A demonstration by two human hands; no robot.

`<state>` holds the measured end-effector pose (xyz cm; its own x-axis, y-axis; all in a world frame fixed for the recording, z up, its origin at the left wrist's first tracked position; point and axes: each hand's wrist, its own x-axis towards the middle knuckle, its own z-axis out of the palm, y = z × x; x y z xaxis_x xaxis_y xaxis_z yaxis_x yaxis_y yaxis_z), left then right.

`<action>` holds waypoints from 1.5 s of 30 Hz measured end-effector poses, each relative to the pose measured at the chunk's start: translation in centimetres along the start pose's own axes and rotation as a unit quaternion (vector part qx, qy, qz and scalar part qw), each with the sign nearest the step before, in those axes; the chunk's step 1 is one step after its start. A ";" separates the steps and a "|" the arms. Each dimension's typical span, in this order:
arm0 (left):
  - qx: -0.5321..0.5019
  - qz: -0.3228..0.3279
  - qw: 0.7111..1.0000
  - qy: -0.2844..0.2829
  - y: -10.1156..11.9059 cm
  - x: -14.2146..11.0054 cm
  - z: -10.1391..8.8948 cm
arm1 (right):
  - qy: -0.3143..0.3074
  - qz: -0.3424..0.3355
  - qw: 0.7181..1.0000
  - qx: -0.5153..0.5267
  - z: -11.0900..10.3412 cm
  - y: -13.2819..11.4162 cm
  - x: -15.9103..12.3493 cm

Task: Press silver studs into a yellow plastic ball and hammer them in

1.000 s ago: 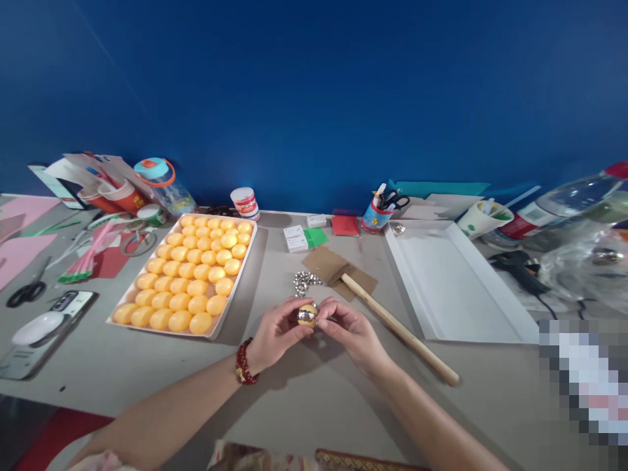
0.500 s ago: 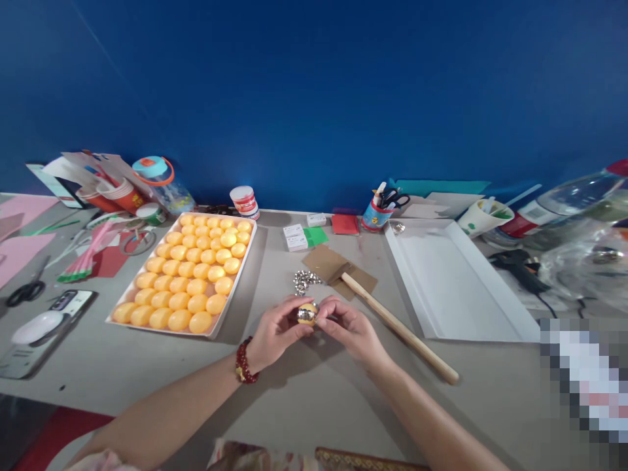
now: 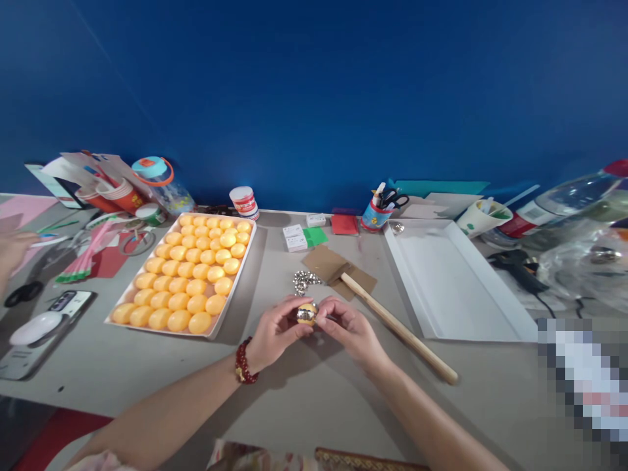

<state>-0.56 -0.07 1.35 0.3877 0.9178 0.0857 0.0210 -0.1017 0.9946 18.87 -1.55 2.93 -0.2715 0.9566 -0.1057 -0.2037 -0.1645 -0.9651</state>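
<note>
Between the fingertips of both hands is a yellow ball (image 3: 307, 314) with a shiny silver strip around its middle. My left hand (image 3: 275, 333), wearing a red bead bracelet (image 3: 245, 361), grips the ball from the left. On the right side, the thumb and forefinger of my right hand (image 3: 350, 330) close at the ball's edge; exactly what they pinch is hidden. Just beyond the hands lies a small heap of silver pieces (image 3: 305, 281). A wooden-handled hammer (image 3: 400, 327) rests to the right, its head on brown cardboard (image 3: 321, 260).
At left stands a white box of yellow balls (image 3: 179, 284); at right, a shallow white tray (image 3: 456, 281) holds one silver piece (image 3: 397, 227). Small white boxes (image 3: 295, 239), a pen cup (image 3: 377, 216) and a jar (image 3: 244, 203) line the back. Another person's hand (image 3: 12, 252) shows far left.
Another person's hand has entered at the far left edge, holding a slim white item. My own hands and the ball look almost unmoved.
</note>
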 end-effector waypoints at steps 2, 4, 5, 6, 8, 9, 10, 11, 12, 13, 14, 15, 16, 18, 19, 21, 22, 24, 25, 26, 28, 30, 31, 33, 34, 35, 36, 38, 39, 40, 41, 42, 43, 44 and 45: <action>0.003 0.002 1.000 0.002 0.0 0.0 0.0 | -0.002 0.003 1.000 0.003 0.0 0.0 0.0; 0.007 0.007 1.000 0.005 0.1 0.0 0.0 | -0.005 0.005 1.000 0.004 0.0 0.1 0.0; 0.011 0.009 1.000 0.006 0.1 0.1 0.0 | -0.006 0.006 1.000 0.005 0.0 0.2 0.0; 0.014 0.011 1.000 0.007 0.1 0.1 0.0 | -0.007 0.006 1.000 0.006 -0.1 0.3 0.0; 0.022 0.012 1.000 0.010 0.2 0.1 0.0 | -0.008 0.002 1.000 0.002 -0.2 0.4 0.1; 0.026 0.012 1.000 0.010 0.2 0.1 0.0 | -0.009 0.000 1.000 -0.001 -0.2 0.5 0.1; 0.028 0.011 0.999 0.011 0.2 0.1 0.0 | -0.011 -0.003 1.000 -0.005 -0.2 0.5 0.1; 0.030 0.010 0.999 0.010 0.2 0.1 0.0 | -0.012 -0.004 1.000 -0.008 -0.2 0.5 0.1; 0.029 0.009 0.999 0.008 0.2 0.1 0.0 | -0.013 -0.005 1.000 -0.009 -0.2 0.5 0.1; 0.028 0.010 1.000 0.008 0.2 0.1 0.0 | -0.014 -0.004 1.000 -0.010 -0.2 0.4 0.2; 0.027 0.010 1.000 0.007 0.2 0.1 0.0 | -0.014 -0.004 1.000 -0.009 -0.2 0.4 0.2; 0.027 0.011 1.000 0.007 0.2 0.1 0.0 | -0.013 -0.004 1.000 -0.009 -0.2 0.3 0.2; 0.028 0.011 1.000 0.008 0.3 0.1 0.0 | -0.013 -0.003 1.000 -0.010 -0.2 0.3 0.2; 0.031 0.011 0.999 0.010 0.3 0.1 0.0 | -0.013 -0.003 1.000 -0.011 -0.2 0.3 0.2; 0.032 0.010 0.999 0.011 0.3 0.1 0.0 | -0.013 -0.002 1.000 -0.013 -0.2 0.3 0.2; 0.033 0.010 0.999 0.011 0.3 0.1 0.0 | -0.014 0.001 1.000 -0.016 -0.3 0.3 0.2; 0.033 0.010 0.999 0.011 0.3 0.1 0.0 | -0.013 0.002 1.000 -0.017 -0.3 0.4 0.2; 0.033 0.012 0.999 0.007 0.1 0.1 0.0 | -0.013 0.004 1.000 -0.019 -0.3 0.4 0.2; 0.033 0.013 0.999 0.005 0.1 0.0 -0.1 | -0.012 0.003 1.000 -0.018 -0.3 0.4 0.2; 0.033 0.014 0.999 0.004 0.0 0.0 -0.1 | -0.012 0.002 1.000 -0.017 -0.3 0.4 0.2; 0.033 0.013 0.999 0.003 0.0 0.0 -0.1 | -0.013 -0.001 1.000 -0.015 -0.3 0.3 0.1; 0.034 0.012 0.999 0.005 0.0 0.0 -0.1 | -0.015 0.000 1.000 -0.012 -0.2 0.1 0.1; 0.035 0.012 0.999 0.006 0.0 0.0 -0.1 | -0.015 0.001 1.000 -0.010 -0.1 0.1 0.1; 0.039 0.013 0.999 0.008 0.0 0.1 -0.1 | -0.014 0.004 1.000 -0.008 -0.1 0.0 0.1; 0.039 0.014 0.999 0.008 0.1 0.1 -0.1 | -0.012 0.003 1.000 -0.010 -0.1 0.0 0.2; 0.039 0.015 0.999 0.007 0.1 0.1 -0.1 | -0.011 0.001 1.000 -0.014 -0.1 0.1 0.2; 0.038 0.015 0.999 0.007 0.1 0.1 -0.1 | -0.010 -0.001 1.000 -0.020 -0.2 0.1 0.2; 0.040 0.016 0.999 0.008 0.1 0.1 -0.1 | -0.011 -0.009 0.999 -0.032 -0.3 0.3 0.2; 0.042 0.017 0.999 0.009 0.2 0.1 -0.1 | -0.012 -0.012 0.999 -0.036 -0.3 0.3 0.2; 0.045 0.018 0.999 0.010 0.2 0.1 -0.1 | -0.013 -0.013 0.999 -0.039 -0.4 0.3 0.2; 0.048 0.018 0.999 0.012 0.2 0.1 -0.1 | -0.013 -0.012 0.999 -0.041 -0.4 0.3 0.2; 0.051 0.018 0.998 0.014 0.3 0.1 -0.1 | -0.013 -0.010 0.999 -0.041 -0.4 0.3 0.2; 0.053 0.018 0.998 0.014 0.4 0.1 -0.1 | -0.013 -0.007 0.999 -0.041 -0.3 0.2 0.2; 0.054 0.017 0.998 0.015 0.4 0.1 -0.1 | -0.012 -0.004 0.999 -0.040 -0.3 0.2 0.2; 0.053 0.016 0.998 0.016 0.5 0.1 -0.1 | -0.011 -0.003 0.999 -0.039 -0.2 0.1 0.1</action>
<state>-0.57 0.00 1.83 0.3609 0.9246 0.1215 0.1076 -0.1707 0.9794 19.04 -1.37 2.79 -0.2911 0.9520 -0.0945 -0.1321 -0.1378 -0.9816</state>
